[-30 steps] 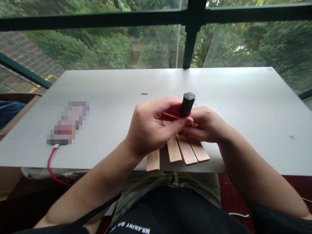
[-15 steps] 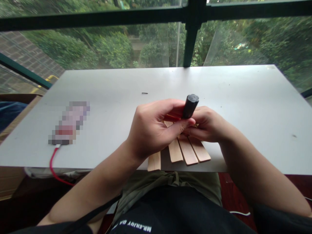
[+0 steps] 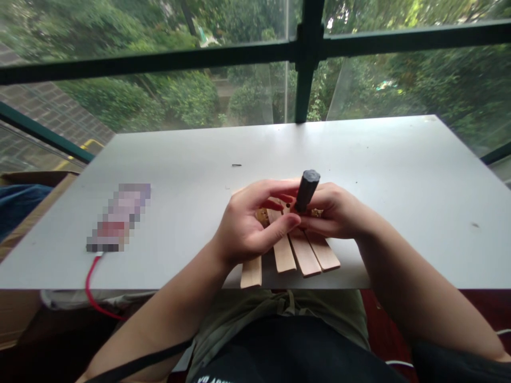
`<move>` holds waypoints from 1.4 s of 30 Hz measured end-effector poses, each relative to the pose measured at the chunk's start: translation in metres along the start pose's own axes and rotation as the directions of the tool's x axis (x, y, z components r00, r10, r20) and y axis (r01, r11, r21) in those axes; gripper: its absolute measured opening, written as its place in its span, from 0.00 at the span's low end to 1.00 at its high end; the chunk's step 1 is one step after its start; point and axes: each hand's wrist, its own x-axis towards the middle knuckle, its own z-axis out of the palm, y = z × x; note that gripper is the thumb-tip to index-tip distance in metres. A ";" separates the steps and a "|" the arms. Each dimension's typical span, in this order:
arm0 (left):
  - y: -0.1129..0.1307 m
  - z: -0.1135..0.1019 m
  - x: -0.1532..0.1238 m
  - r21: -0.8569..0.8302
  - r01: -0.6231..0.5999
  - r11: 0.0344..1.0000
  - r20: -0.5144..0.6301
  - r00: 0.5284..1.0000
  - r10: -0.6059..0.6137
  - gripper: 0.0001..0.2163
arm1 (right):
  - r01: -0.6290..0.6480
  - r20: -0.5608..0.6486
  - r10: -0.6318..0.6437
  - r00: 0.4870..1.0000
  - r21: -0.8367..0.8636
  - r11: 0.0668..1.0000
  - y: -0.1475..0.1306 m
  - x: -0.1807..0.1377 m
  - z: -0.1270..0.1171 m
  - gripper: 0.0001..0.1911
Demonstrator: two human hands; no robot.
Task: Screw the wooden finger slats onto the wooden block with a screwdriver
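Left hand point(image 3: 249, 229): curled shut. My fingers arch over the far ends of the wooden slats point(image 3: 305, 255) and pin them where they gather. My thumb stretches rightward to the foot of the black handle point(image 3: 306, 187).
Right hand point(image 3: 339, 213): closed round the lower part of the black handle. The fingertips are hidden behind the handle and my left thumb.
Black handle: stands nearly upright between my two hands, tilted slightly right. Its blunt top is free above my knuckles and its lower end is hidden.
Wooden slats: four visible, lying flat on the table point(image 3: 379, 175) and fanned out. The near ends splay toward me at the table's front edge, and the leftmost one juts just past it.
Key relation: the handle sits over the point where the slats converge. Its long axis is roughly square to the tabletop, while the slats run lengthwise from my hands back toward my body. The right hand is the nearer one to the handle, and the left is the nearer one to the slats.
Elsewhere: a blurred-out object point(image 3: 118, 217) lies well to the left, with a red cable point(image 3: 92, 287) dropping over the edge. A small dark sliver point(image 3: 236, 165) lies beyond my hands.
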 end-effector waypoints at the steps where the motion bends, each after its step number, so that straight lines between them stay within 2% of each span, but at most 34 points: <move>1: -0.001 0.000 -0.003 0.003 0.023 1.000 -0.007 1.000 -0.023 0.24 | -0.005 -0.002 0.005 1.000 -0.008 1.000 0.000 0.000 0.000 0.05; 4: 0.002 0.001 -0.007 0.067 0.035 0.997 -0.034 0.999 -0.033 0.22 | -0.027 -0.005 0.027 1.000 -0.021 0.999 -0.001 0.000 0.000 0.03; 7: 0.008 0.000 -0.003 0.137 -0.006 0.990 -0.027 1.000 0.010 0.16 | -0.044 -0.020 0.043 0.999 -0.016 0.999 -0.001 0.001 0.004 0.07; 11: 0.014 0.000 0.004 0.190 -0.010 0.982 -0.002 1.000 0.010 0.13 | -0.049 -0.052 0.046 0.998 -0.066 0.997 -0.004 0.002 0.006 0.12; 15: 0.014 0.001 0.004 0.178 -0.002 0.984 0.037 0.999 -0.005 0.09 | -0.165 0.044 0.166 0.985 -0.014 0.986 -0.015 -0.001 -0.009 0.10; 17: 0.013 0.003 0.003 0.150 0.023 0.988 0.047 0.998 -0.030 0.08 | -0.194 0.026 0.193 0.981 0.028 0.981 -0.024 -0.003 -0.021 0.11; 20: 0.012 0.006 0.002 0.125 0.049 0.991 0.030 0.998 -0.053 0.07 | -0.095 -0.113 0.109 0.988 0.122 0.988 -0.038 -0.001 -0.034 0.25; 22: 0.011 0.007 0.002 0.129 0.051 0.990 0.015 0.998 -0.053 0.07 | -0.033 -0.156 0.053 0.986 0.125 0.992 -0.047 0.006 -0.036 0.33; 24: 0.010 0.006 0.003 0.148 0.044 0.988 0.001 0.999 -0.045 0.08 | -0.022 -0.145 0.027 0.989 0.038 0.999 -0.055 0.016 -0.033 0.31; 27: 0.006 0.003 0.002 0.210 0.042 0.977 0.003 0.999 -0.044 0.10 | 0.007 -0.067 -0.014 0.998 -0.103 0.995 -0.062 0.030 -0.028 0.13; 29: 0.003 -0.002 0.002 0.259 0.036 0.965 0.041 0.998 -0.049 0.09 | -0.029 -0.027 0.025 0.999 -0.138 0.990 -0.065 0.034 -0.026 0.07; 33: 0.000 -0.011 0.005 0.336 0.008 0.942 0.205 0.975 -0.081 0.04 | -0.127 0.036 0.135 0.990 -0.163 0.978 -0.068 0.035 -0.027 0.05; 36: 0.000 -0.016 0.011 0.392 -0.030 0.919 0.344 0.932 -0.116 0.03 | -0.123 0.057 0.141 0.988 -0.244 0.962 -0.070 0.038 -0.029 0.05; 39: -0.003 -0.016 0.018 0.443 -0.076 0.893 0.407 0.905 -0.124 0.04 | -0.127 0.115 0.173 0.978 -0.324 0.937 -0.074 0.046 -0.029 0.05; 42: -0.008 -0.012 0.022 0.473 -0.118 0.873 0.433 0.894 -0.113 0.05 | -0.181 0.160 0.265 0.951 -0.406 0.896 -0.081 0.054 -0.028 0.06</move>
